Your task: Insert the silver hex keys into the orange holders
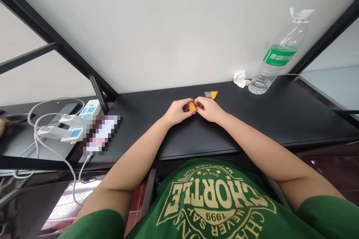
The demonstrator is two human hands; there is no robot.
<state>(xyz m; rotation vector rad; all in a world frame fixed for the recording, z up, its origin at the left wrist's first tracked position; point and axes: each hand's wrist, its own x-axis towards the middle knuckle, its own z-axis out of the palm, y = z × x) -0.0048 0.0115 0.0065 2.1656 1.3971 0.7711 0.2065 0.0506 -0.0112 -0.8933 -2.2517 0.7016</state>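
Note:
Over the middle of the black table, my left hand [177,112] is closed on an orange holder [192,106] with several thin metal rods sticking out of it. My right hand [208,108] is closed at the right end of the same holder, its fingertips pinching there by the rod ends. Just behind my right hand, a second orange holder [214,95] with similar rods lies flat on the table.
A large water bottle [273,61] and crumpled tissue [241,78] stand at the back right of the black table [134,115]. At the left are a phone [103,134] on a cable, and a white power strip [81,121] beyond a black metal frame.

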